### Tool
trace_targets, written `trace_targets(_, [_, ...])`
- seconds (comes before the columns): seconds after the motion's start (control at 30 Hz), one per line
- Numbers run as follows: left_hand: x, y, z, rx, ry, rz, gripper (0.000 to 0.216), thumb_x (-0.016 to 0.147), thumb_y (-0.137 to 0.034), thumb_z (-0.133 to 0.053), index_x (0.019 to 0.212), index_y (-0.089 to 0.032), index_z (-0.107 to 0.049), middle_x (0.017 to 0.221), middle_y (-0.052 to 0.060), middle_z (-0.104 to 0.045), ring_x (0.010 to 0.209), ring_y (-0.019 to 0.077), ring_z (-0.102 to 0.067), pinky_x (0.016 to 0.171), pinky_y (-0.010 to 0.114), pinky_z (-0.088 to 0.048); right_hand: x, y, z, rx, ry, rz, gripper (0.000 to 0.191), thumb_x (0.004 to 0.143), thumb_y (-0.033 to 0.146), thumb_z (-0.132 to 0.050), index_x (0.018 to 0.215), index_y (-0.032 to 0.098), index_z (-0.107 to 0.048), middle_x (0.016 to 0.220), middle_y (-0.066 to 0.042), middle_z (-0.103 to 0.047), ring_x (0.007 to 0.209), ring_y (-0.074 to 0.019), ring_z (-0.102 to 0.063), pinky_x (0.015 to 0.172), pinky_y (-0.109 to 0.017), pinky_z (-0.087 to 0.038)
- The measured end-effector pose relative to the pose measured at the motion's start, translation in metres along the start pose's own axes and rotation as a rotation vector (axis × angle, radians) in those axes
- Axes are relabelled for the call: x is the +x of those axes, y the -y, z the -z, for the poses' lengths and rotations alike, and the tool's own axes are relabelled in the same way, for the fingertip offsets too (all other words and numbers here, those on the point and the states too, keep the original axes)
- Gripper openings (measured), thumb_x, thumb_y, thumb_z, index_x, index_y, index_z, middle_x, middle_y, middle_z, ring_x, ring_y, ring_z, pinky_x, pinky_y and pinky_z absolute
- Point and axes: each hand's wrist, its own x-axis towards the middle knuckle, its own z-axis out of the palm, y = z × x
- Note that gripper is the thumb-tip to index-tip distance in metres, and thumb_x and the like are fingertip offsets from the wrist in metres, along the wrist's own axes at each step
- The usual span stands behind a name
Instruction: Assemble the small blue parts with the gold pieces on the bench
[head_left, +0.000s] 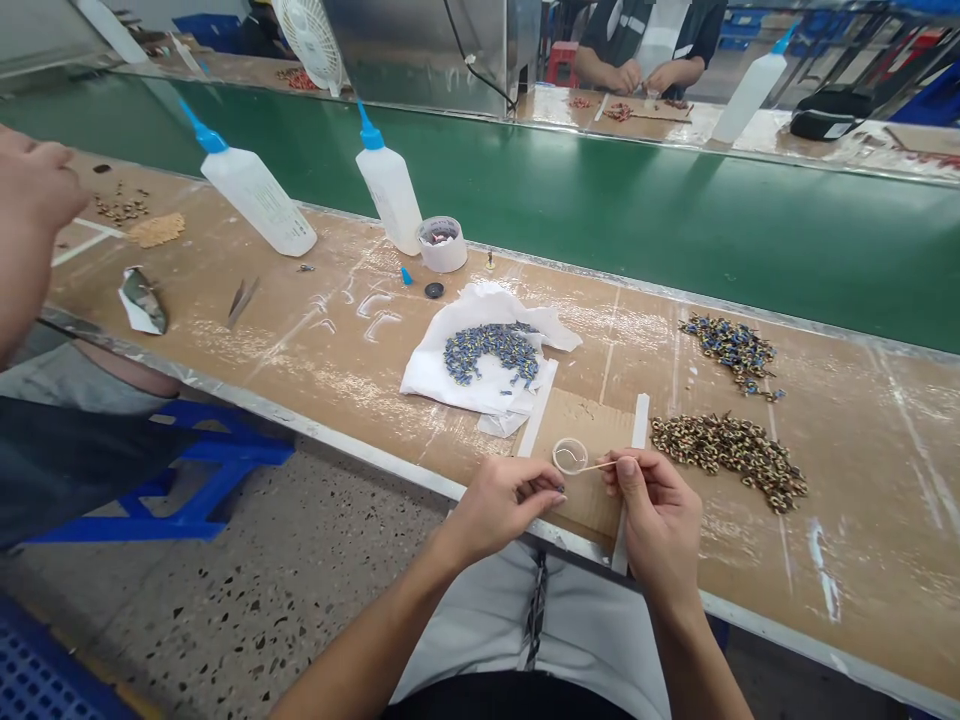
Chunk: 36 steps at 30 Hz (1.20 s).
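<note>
Steady thin stick (600, 466), pinched in right hand (660, 508), tip low at clear dish (570, 458). Present small dark piece (560, 489) squarely, held in fingertip grip of left hand (508, 502).

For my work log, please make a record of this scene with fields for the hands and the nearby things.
Left hand: pinches a tiny dark part
Right hand: holds a stick, tip at the cup
Cup: on cardboard, between two white strips
Blue parts: heaped on white paper
Brown parts: heaped on the table, right of the cardboard
</note>
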Motion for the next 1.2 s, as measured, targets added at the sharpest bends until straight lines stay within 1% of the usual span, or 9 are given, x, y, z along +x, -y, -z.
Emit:
trace_targets(0.17, [0.0, 0.0, -0.002, 0.04, 0.001, -0.017, 0.012, 0.088, -0.025, -0.063, 0.088, -0.015, -0.07, 0.076, 0.002, -0.068, 0.061, 0.01, -0.055, 0.06, 0.02, -0.043, -0.012, -0.005, 0.0, -0.007, -0.034, 0.023, 0.023, 0.089, 0.039, -0.065, 0.091, 0.017, -0.068, 0.085, -0.008, -0.071, 0.067, -0.0161, -0.062, 0.065, -0.03, -0.051])
trace_targets(0.33, [0.0, 0.003, -0.005, 0.061, -0.008, -0.02, 0.01, 0.088, -0.023, -0.063, 0.088, -0.015, -0.069, 0.075, 0.002, -0.066, 0.06, 0.0095, -0.053, 0.059, 0.02, -0.042, -0.015, -0.011, 0.001, -0.069, 0.01, 0.076, 0.02, 0.09, 0.037, -0.064, 0.092, 0.018, -0.069, 0.088, -0.007, -0.072, 0.07, -0.0172, -0.064, 0.067, -0.031, -0.053])
trace_targets(0.7, [0.001, -0.002, -0.005, 0.063, -0.005, -0.01, 0.007, 0.087, -0.02, -0.064, 0.086, -0.014, -0.068, 0.072, 0.0, -0.064, 0.061, 0.009, -0.053, 0.059, 0.019, -0.041, -0.016, -0.01, 0.001, -0.126, 0.066, 0.132, 0.013, 0.091, 0.032, -0.063, 0.092, 0.02, -0.069, 0.088, -0.005, -0.072, 0.074, -0.0178, -0.066, 0.071, -0.031, -0.053])
trace_targets(0.8, [0.001, -0.001, -0.005, 0.074, -0.005, -0.026, 0.007, 0.087, -0.019, -0.063, 0.085, -0.014, -0.068, 0.074, 0.0, -0.064, 0.062, 0.0093, -0.054, 0.06, 0.019, -0.041, -0.017, -0.007, 0.001, -0.186, 0.091, 0.196, 0.011, 0.093, 0.029, -0.061, 0.093, 0.022, -0.069, 0.087, -0.004, -0.072, 0.076, -0.0179, -0.067, 0.072, -0.031, -0.053])
trace_targets(0.97, [0.001, 0.0, -0.005, 0.087, 0.002, -0.053, 0.007, 0.087, -0.019, -0.063, 0.087, -0.014, -0.068, 0.076, 0.001, -0.066, 0.064, 0.0098, -0.055, 0.061, 0.019, -0.042, -0.013, 0.004, 0.002, -0.349, 0.144, 0.373, 0.009, 0.093, 0.024, -0.059, 0.092, 0.023, -0.068, 0.088, -0.003, -0.072, 0.081, -0.019, -0.067, 0.073, -0.03, -0.051])
trace_targets(1.03, [0.001, 0.0, -0.004, 0.096, 0.004, -0.066, 0.007, 0.088, -0.02, -0.063, 0.087, -0.015, -0.068, 0.076, 0.001, -0.066, 0.064, 0.0097, -0.055, 0.061, 0.019, -0.042, -0.012, 0.008, 0.002, -0.379, 0.173, 0.403, 0.009, 0.094, 0.023, -0.059, 0.092, 0.023, -0.068, 0.087, -0.003, -0.072, 0.081, -0.0182, -0.067, 0.072, -0.029, -0.05])
trace_targets(1.1, [0.001, 0.001, -0.003, 0.098, 0.001, -0.08, 0.007, 0.088, -0.019, -0.062, 0.087, -0.015, -0.068, 0.076, 0.001, -0.065, 0.064, 0.0095, -0.054, 0.061, 0.019, -0.041, -0.011, 0.01, 0.002, -0.38, 0.193, 0.399, 0.009, 0.094, 0.022, -0.059, 0.092, 0.023, -0.068, 0.088, -0.002, -0.072, 0.081, -0.0173, -0.067, 0.072, -0.028, -0.05])
trace_targets(1.2, [0.0, 0.002, -0.002, 0.077, 0.006, -0.086, 0.006, 0.088, -0.019, -0.063, 0.087, -0.015, -0.068, 0.077, 0.0, -0.065, 0.064, 0.0091, -0.054, 0.062, 0.019, -0.042, -0.009, 0.011, 0.004, -0.342, 0.203, 0.337, 0.008, 0.093, 0.022, -0.06, 0.093, 0.023, -0.068, 0.088, -0.002, -0.072, 0.08, -0.0169, -0.067, 0.073, -0.028, -0.05])
